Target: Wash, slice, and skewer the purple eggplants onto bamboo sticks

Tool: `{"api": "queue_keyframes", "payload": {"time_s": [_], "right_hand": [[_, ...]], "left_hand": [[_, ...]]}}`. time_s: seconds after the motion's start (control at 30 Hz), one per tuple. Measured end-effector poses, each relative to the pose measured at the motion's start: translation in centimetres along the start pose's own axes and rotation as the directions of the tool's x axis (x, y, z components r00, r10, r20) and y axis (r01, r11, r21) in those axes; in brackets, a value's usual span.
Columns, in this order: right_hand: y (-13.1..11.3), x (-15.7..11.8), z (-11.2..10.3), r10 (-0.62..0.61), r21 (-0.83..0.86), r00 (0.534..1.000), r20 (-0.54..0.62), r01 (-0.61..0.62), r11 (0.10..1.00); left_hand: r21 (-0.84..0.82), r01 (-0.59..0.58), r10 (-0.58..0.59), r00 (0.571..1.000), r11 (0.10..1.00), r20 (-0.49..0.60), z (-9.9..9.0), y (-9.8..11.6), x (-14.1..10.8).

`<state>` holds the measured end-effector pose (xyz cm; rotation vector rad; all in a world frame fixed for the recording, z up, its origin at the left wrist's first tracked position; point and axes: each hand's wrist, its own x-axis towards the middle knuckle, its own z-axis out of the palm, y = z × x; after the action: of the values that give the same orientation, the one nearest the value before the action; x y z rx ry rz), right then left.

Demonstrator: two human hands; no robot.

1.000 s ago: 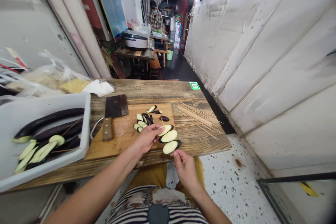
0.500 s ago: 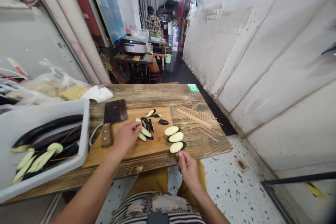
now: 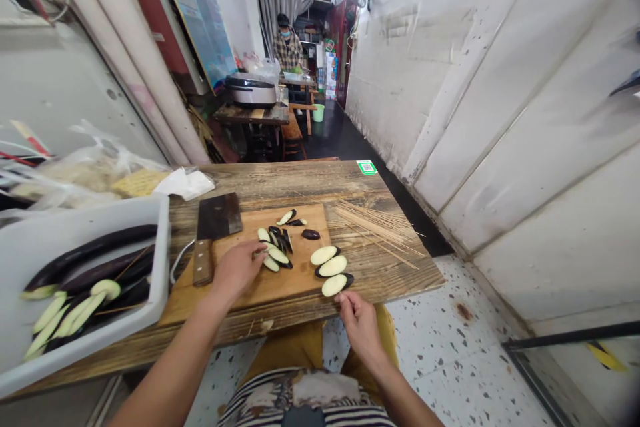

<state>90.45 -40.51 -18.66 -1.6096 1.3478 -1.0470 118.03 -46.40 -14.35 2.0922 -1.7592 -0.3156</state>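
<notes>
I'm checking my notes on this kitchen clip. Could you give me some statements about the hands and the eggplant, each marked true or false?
1. The right hand holds a row of three eggplant slices by its near end. True.
2. The left hand grips the cleaver. False: it is at the cut pieces on the cutting board, and the cleaver lies apart from it.
3. The loose skewers lie to the right of the cutting board. True.
4. The white bin holds nothing but slices. False: whole eggplants lie in it too.
</notes>
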Motion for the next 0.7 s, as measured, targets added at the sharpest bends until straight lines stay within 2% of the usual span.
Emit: {"api": "queue_keyframes", "payload": {"time_s": [0.17, 0.23, 0.3, 0.37, 0.47, 0.57, 0.7], "right_hand": [[0.2, -0.1, -0.1, 0.006, 0.0, 1.0, 0.002, -0.006, 1.0], [0.2, -0.1, -0.1, 0.007, -0.003, 1.0, 0.002, -0.007, 1.0], [0.1, -0.1, -0.1, 0.01, 0.001, 1.0, 0.004, -0.01, 1.0], [0.0, -0.2, 0.0, 0.01, 0.007, 1.0, 0.002, -0.01, 1.0], [-0.4, -0.4, 0.1, 0.015, 0.026, 1.0, 0.016, -0.016, 1.0], [-0.8, -1.0, 0.1, 0.025, 0.065, 0.998, 0.061, -0.029, 0.997], [-1.4, -1.9, 0.0, 0.034, 0.108, 0.991, 0.129, -0.048, 0.993]], "left_hand": [[-0.032, 0.024, -0.022, 0.999, 0.999, 0.048, -0.4, -0.8, -0.1], [-0.062, -0.054, 0.057, 0.997, 0.997, 0.046, -0.2, -1.1, 0.1], [-0.089, -0.181, 0.185, 0.982, 0.979, 0.044, 0.3, -1.2, 0.2], [-0.101, -0.248, 0.254, 0.966, 0.963, 0.049, 0.9, -1.0, 0.4], [-0.105, -0.22, 0.225, 0.974, 0.97, 0.04, 1.6, -0.2, 0.4], [-0.125, -0.178, 0.182, 0.983, 0.976, 0.024, 1.5, 0.7, 0.0], [-0.177, -0.081, 0.097, 0.992, 0.981, 0.084, 1.0, 1.3, -0.6]]}}
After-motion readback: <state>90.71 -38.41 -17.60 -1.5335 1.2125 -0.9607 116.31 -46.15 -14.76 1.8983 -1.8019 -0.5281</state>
